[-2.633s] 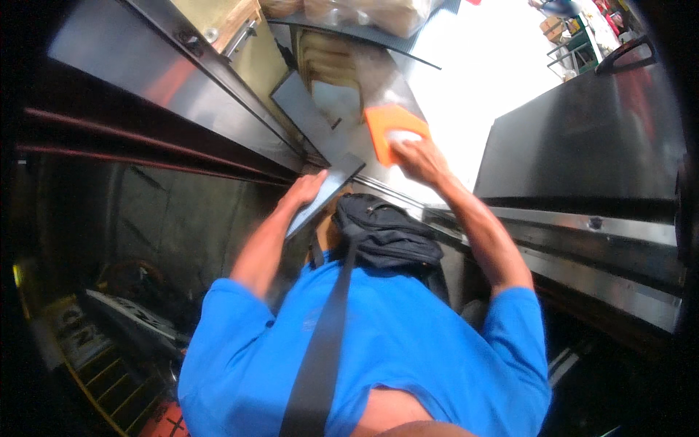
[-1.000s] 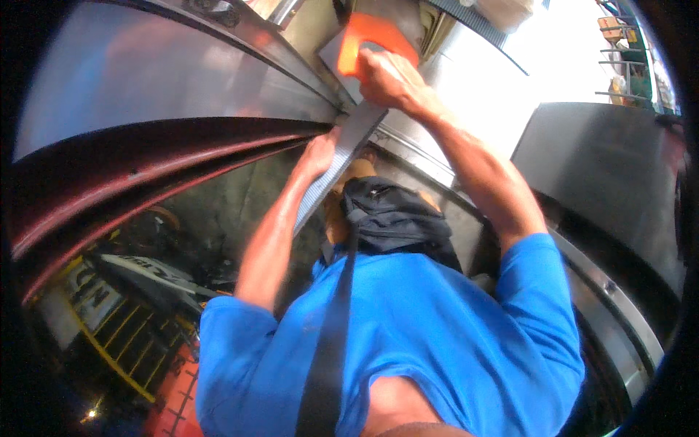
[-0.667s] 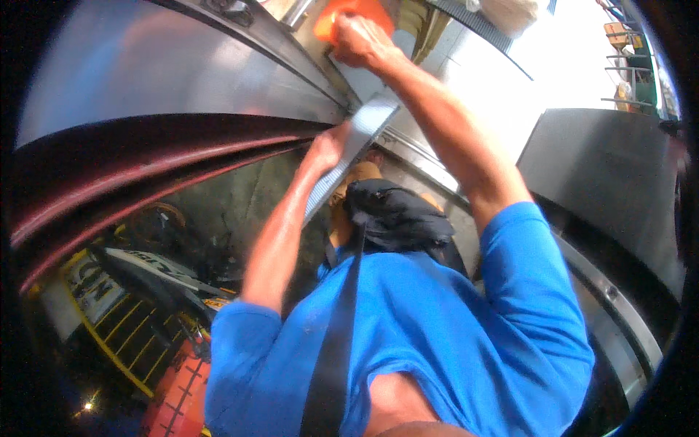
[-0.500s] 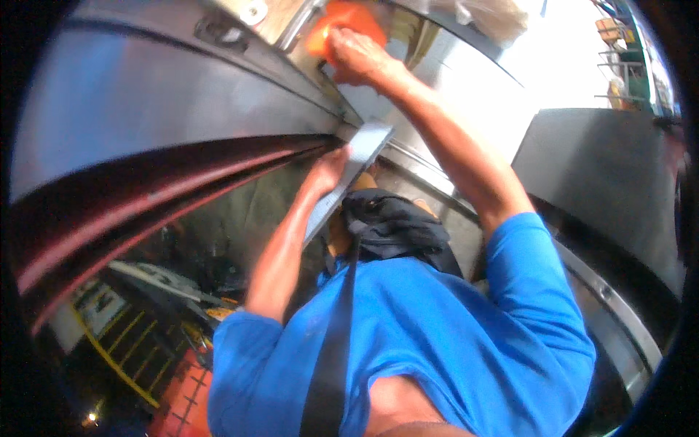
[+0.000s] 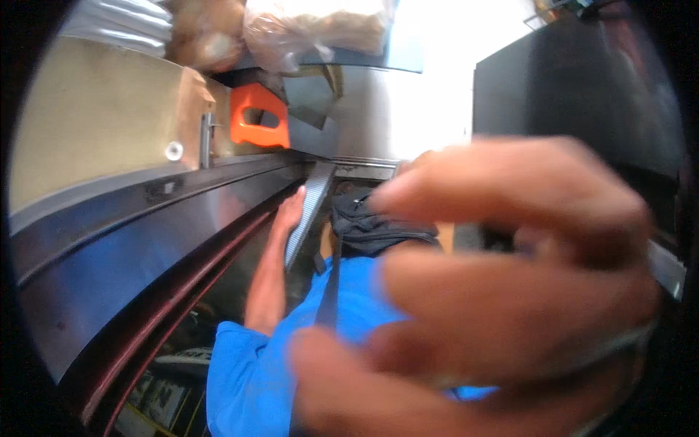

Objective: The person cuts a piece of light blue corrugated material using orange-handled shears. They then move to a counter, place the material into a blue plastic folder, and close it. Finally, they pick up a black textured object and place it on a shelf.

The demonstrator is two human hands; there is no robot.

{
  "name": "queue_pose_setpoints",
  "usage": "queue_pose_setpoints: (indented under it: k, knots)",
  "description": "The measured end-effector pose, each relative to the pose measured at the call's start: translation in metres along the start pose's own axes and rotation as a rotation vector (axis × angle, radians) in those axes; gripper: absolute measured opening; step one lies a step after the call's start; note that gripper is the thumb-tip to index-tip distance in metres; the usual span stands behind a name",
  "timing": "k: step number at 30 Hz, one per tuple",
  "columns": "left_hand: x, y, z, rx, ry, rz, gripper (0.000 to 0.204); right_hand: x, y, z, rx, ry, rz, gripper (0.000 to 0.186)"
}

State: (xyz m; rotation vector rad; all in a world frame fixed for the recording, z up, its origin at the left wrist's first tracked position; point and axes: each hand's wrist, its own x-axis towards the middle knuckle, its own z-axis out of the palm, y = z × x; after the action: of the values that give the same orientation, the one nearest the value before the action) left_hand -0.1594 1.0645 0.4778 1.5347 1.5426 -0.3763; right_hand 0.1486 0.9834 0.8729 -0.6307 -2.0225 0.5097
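Note:
A long grey ridged strip (image 5: 312, 207) slants below the step of the metal frame, with my left hand (image 5: 291, 206) gripping its left side. My right hand (image 5: 502, 291) fills the lower right, very close to the camera and blurred, its fingers curved and apart with nothing visible between them. An orange-handled saw (image 5: 259, 132) rests by itself upper left of the strip, beside the cream cabinet (image 5: 95, 131); its blade is hard to make out. A black bag (image 5: 357, 226) on a strap lies against my front, partly hidden behind my right hand.
Clear plastic bags of pale goods (image 5: 313, 29) lie at the top on a grey shelf. A dark steel panel (image 5: 553, 80) stands at the right. A steel wall with a dark red rail (image 5: 156, 328) runs along the left. A bright pale floor (image 5: 444, 95) shows beyond.
My right hand has let go of the orange-handled saw and swung back close to the camera. The view has shifted, showing more cabinet and bags. My left hand still grips the strip.

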Motion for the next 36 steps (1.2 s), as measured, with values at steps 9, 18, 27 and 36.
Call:
queue_pose_setpoints:
  k: [9, 18, 27, 36]
  knots:
    - [-0.037, 0.016, -0.027, -0.103, -0.067, -0.078, 0.065, -0.032, 0.111, -0.177, -0.201, 0.068, 0.485, 0.023]
    - [-0.124, 0.290, -0.136, -0.367, 0.177, 0.392, 0.049, -0.082, 0.200, -0.106, 0.787, 0.236, 1.028, 0.047]
    - [-0.035, 0.443, -0.129, -0.190, 0.258, 0.771, 0.048, -0.047, 0.244, -0.111, 0.134, 0.977, 1.123, 0.032]
    - [0.068, 0.596, -0.104, 0.101, 0.475, 1.069, 0.036, -0.093, 0.311, -0.134, -0.013, 1.157, 1.044, 0.036]
